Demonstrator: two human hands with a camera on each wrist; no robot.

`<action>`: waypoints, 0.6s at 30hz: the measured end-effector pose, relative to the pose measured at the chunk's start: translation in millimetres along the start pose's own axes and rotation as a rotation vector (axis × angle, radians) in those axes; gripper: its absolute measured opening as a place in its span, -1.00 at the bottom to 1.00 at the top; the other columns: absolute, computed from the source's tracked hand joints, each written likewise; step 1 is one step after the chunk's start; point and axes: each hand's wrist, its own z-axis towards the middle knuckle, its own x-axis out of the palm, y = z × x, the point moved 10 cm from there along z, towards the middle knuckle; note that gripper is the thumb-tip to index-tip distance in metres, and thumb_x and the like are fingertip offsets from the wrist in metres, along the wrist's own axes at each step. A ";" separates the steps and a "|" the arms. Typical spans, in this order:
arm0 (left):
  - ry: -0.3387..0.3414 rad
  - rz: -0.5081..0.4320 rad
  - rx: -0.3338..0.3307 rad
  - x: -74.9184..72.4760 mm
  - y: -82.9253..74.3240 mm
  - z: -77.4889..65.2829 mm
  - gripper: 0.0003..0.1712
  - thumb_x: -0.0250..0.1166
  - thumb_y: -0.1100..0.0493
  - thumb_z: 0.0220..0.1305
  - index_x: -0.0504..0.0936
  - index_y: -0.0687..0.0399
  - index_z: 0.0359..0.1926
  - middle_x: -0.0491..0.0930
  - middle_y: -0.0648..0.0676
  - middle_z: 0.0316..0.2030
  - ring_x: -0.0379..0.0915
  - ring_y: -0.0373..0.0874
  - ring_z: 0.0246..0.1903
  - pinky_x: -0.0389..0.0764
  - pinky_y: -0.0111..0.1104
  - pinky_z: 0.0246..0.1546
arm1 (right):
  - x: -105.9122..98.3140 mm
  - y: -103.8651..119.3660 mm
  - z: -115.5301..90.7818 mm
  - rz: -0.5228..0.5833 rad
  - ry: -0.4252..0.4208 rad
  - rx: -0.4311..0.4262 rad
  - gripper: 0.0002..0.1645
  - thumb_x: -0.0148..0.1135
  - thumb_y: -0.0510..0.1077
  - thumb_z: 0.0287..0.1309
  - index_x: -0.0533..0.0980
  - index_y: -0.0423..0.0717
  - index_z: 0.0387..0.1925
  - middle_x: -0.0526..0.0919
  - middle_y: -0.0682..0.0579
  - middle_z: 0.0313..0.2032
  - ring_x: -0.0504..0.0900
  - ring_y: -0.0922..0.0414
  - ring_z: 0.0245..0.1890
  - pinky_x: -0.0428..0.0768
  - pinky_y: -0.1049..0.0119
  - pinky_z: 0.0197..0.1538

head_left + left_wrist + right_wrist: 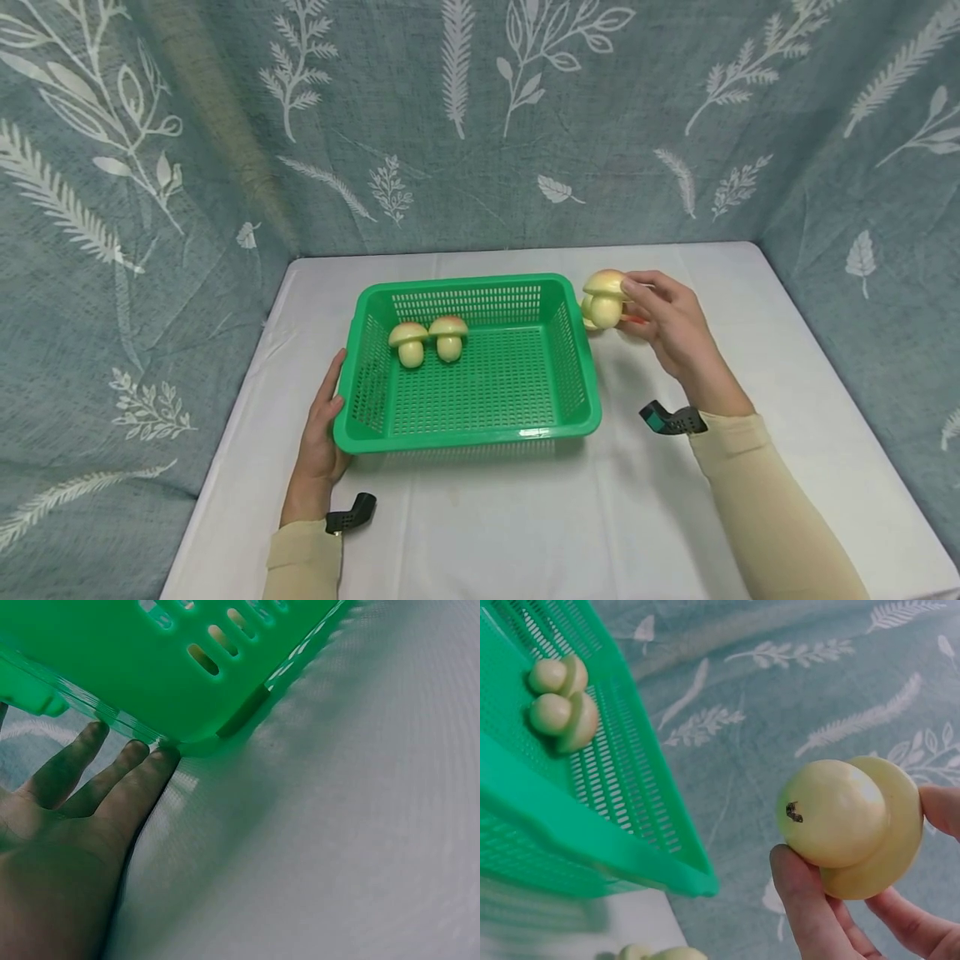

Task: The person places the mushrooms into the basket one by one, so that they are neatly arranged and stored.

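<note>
- R hand (pixel 671 321) pinches the held mushroom (pixel 840 817), fingertips on cap edge & by stem; it's up off the desk (pixel 480 517), just R of the basket (pixel 465 440), toward far end.
- L hand (pixel 321 433): fingers spread, near straight, touching basket's L side.
- Held mushroom looks smooth, a bit glossy: prob. light, stiff, not esp. fragile, but may slip or roll if pinched on the dome.
- Best hold: across cap rim or round the neck under the cap; stem end's rounded, so poor grip there.
- L mushroom (pixel 409 343) & R mushroom (pixel 448 337) lie side by side in basket, far L, stems near, so easy to reach.
- More mushroom (pixel 676 954) on desk R of basket, mostly hidden; can't tell how many.
- Basket: thin slotted plastic, prob. light, slightly flexy; rim's best.
</note>
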 end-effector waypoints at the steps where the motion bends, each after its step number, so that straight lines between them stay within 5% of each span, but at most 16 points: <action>1: -0.002 -0.001 -0.002 -0.2 0.2 -0.1 -0.19 -0.10 0.04 0.58 0.03 -0.22 0.78 0.17 -0.02 0.65 0.42 -0.13 0.41 0.63 -0.36 0.21 | 0.7 0.6 0.3 0.002 0.000 0.000 -0.65 0.34 -0.06 0.54 0.56 -0.25 0.11 0.46 -0.21 0.21 0.72 0.00 -0.02 0.79 0.20 -0.01; 18: -0.007 0.008 -0.006 -1.3 1.3 0.4 -0.18 -0.11 0.03 0.57 -0.01 -0.19 0.79 0.14 -0.02 0.67 0.35 -0.13 0.46 0.59 -0.36 0.25 | 21.0 4.0 9.6 -0.021 0.014 0.005 -0.54 0.36 -0.05 0.52 0.53 -0.30 0.21 0.53 -0.20 0.16 0.75 0.00 -0.09 0.79 0.16 0.00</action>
